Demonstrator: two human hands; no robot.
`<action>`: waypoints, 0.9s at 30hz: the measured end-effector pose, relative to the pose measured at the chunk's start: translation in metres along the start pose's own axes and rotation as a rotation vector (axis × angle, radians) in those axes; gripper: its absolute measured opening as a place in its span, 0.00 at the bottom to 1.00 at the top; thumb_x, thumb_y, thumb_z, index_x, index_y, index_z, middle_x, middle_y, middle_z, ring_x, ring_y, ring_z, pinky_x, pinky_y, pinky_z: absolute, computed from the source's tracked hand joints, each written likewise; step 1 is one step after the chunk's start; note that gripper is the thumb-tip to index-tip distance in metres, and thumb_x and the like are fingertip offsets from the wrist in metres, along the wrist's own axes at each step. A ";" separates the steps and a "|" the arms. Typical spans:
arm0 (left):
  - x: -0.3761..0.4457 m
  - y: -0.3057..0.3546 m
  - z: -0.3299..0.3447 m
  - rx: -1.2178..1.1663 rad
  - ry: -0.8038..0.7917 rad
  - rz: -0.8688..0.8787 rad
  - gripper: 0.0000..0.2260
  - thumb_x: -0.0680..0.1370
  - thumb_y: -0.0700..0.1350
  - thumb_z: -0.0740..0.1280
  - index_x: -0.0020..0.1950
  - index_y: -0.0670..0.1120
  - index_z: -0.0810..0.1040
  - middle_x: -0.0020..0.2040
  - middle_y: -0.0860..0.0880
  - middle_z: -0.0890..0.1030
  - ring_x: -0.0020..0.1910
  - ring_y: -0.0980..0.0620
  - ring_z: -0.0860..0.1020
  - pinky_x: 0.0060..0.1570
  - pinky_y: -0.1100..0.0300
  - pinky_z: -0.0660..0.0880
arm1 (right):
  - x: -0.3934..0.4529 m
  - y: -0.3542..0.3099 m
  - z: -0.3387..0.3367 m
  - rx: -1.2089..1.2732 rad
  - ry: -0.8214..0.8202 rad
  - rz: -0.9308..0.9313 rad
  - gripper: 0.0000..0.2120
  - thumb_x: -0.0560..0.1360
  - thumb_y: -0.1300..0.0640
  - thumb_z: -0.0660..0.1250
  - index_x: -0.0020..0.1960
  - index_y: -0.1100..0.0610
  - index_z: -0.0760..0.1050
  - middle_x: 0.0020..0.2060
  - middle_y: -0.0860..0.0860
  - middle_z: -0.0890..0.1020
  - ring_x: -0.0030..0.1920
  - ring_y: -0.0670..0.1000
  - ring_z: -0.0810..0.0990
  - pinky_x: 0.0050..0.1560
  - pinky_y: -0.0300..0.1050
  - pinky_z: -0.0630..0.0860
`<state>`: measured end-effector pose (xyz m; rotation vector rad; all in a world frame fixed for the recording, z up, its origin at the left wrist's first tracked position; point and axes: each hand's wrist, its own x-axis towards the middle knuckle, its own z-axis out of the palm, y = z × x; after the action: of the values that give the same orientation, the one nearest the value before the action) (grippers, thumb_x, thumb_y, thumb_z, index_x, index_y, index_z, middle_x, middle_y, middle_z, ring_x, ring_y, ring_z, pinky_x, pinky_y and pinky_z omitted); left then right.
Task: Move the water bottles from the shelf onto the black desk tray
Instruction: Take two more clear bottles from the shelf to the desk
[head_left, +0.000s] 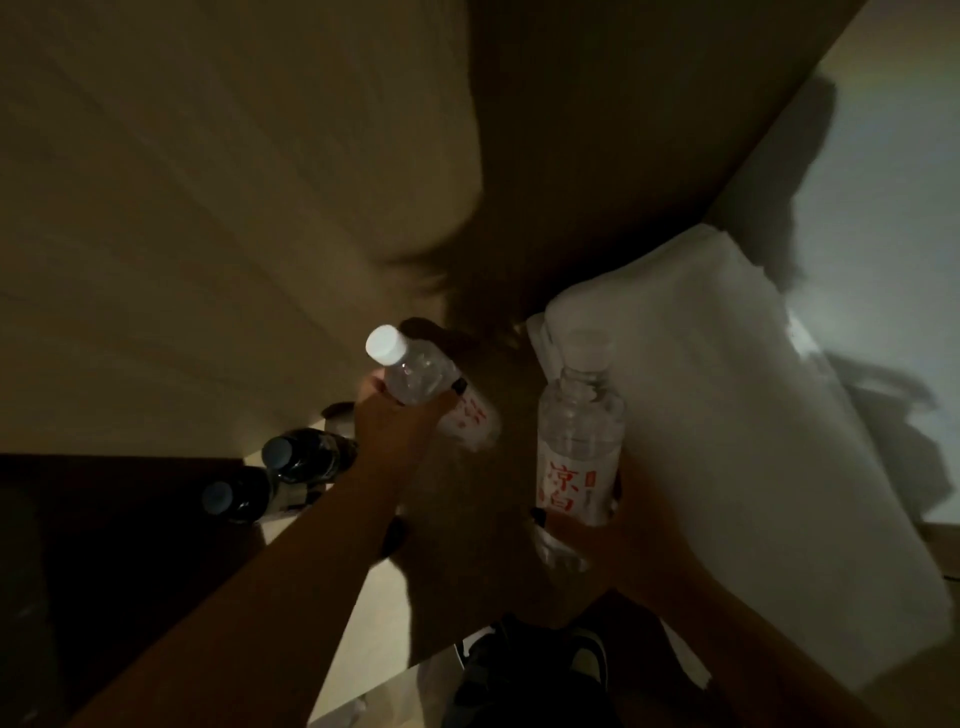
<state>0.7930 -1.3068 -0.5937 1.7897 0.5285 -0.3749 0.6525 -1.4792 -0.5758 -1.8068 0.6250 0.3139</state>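
Dark sneakers (540, 670) at the bottom edge, nearest to me. My right hand (613, 535) grips the upright bottle (579, 441) round its lower half, red print facing me, beside white folded cloth (727, 415). My left hand (400, 415) is wrapped round the tilted bottle (421, 384), white cap up-left. Two dark bottles (270, 475) lie left of it on the shelf (374, 597). I can't see a tray.

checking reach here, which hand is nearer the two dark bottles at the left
Left. The left hand, gripping a tilted water bottle, is just right of the dark bottles. The right hand, holding another water bottle, is farther right.
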 end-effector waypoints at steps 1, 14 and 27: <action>-0.004 0.003 -0.005 -0.051 -0.005 -0.016 0.25 0.68 0.40 0.77 0.62 0.41 0.73 0.57 0.44 0.81 0.55 0.45 0.81 0.55 0.48 0.78 | -0.002 -0.009 -0.003 -0.001 -0.019 -0.012 0.28 0.65 0.54 0.78 0.59 0.43 0.67 0.53 0.41 0.78 0.53 0.41 0.78 0.55 0.40 0.76; -0.133 0.092 -0.086 -0.654 -0.073 0.008 0.20 0.66 0.46 0.76 0.56 0.43 0.80 0.55 0.41 0.83 0.55 0.41 0.81 0.51 0.49 0.81 | -0.072 -0.142 -0.045 0.036 -0.035 -0.073 0.19 0.71 0.59 0.70 0.57 0.47 0.66 0.49 0.45 0.77 0.48 0.43 0.78 0.34 0.34 0.76; -0.270 0.153 -0.137 -1.201 -0.289 -0.271 0.15 0.73 0.56 0.68 0.46 0.46 0.84 0.42 0.45 0.81 0.40 0.48 0.81 0.47 0.51 0.76 | -0.176 -0.221 -0.065 0.243 -0.303 -0.147 0.25 0.59 0.47 0.72 0.55 0.47 0.73 0.50 0.52 0.83 0.52 0.53 0.82 0.51 0.51 0.80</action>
<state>0.6439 -1.2529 -0.2944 0.4987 0.6012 -0.3701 0.6257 -1.4467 -0.2891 -1.5238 0.3009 0.3859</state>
